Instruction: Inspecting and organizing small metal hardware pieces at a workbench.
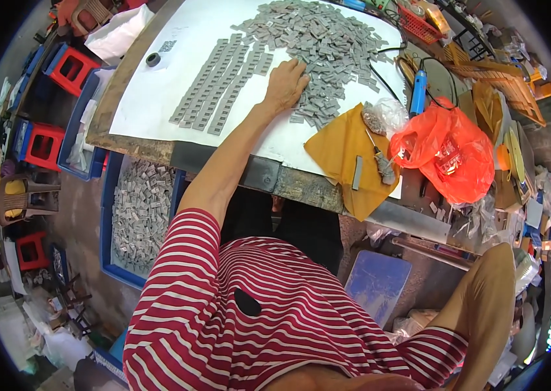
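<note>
Right hand is out of frame, so can't tell its grip; right arm is folded back. Bin full of grey bits sits low by the table; anything knocked off that edge could drop in and get mixed up. Brown sheet overhangs the near edge, carrying a bar and a thin tool. Snag the overhang and both could go. Next out, grey pieces in rows on white paper, just left of the left forearm. A low sweep of that arm would skew the near ends. Left hand is at the pile's left edge, fingers loosely bent; can't tell if they're pinching a piece. Main risk: pile is loose and right beside the rows, so a careless push spills strays into them. Cable runs close on its right; a tug would scatter pieces.
</note>
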Motion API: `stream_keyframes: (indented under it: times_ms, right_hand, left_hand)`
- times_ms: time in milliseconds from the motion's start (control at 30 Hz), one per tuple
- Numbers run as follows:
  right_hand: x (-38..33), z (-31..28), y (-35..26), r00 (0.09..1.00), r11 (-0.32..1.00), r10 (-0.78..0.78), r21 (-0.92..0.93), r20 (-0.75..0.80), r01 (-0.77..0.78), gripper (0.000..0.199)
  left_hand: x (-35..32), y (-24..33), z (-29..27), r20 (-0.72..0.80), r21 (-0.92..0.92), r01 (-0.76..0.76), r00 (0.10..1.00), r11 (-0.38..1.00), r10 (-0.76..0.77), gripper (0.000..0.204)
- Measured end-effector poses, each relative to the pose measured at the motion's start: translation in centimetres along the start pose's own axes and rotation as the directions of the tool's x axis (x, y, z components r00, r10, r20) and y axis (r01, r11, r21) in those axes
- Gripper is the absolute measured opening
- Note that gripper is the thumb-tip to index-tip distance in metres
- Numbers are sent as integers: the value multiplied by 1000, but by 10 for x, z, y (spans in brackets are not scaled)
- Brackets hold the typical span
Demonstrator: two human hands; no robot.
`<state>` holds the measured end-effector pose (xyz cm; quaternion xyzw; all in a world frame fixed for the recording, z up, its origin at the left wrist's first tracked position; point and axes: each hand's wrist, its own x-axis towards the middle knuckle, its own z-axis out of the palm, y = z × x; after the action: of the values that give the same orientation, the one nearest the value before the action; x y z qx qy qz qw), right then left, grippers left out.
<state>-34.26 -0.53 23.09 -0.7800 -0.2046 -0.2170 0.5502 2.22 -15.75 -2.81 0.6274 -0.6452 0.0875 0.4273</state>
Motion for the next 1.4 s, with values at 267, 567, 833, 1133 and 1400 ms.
stream_keyframes:
  times_ms: [267, 567, 833, 1133, 1400]
  right_hand:
    - [-4, 7, 4, 999, 997, -42, 58, 7, 42, 16]
    - [6, 12, 8, 994, 990, -100, 104, 46, 95, 17]
    - [16, 7, 19, 979, 979, -179, 121, 99, 166, 19]
    - [26, 0, 19, 953, 962, -257, 130, 157, 238, 20]
    - [28, -5, 26, 932, 943, -313, 179, 184, 281, 22]
  left_hand:
    - [-26, 27, -22, -8, -150, -10, 1000, 989, 9, 26]
    - [-52, 48, -46, 42, -256, 51, 998, 965, -42, 25]
    - [-64, 69, -66, 258, -432, 288, 948, 855, -189, 34]
    - [-4, 3, -23, 26, -167, 48, 999, 985, -44, 41]
    - [-4, 6, -5, -14, -5, -1, 1000, 1000, 1, 22]
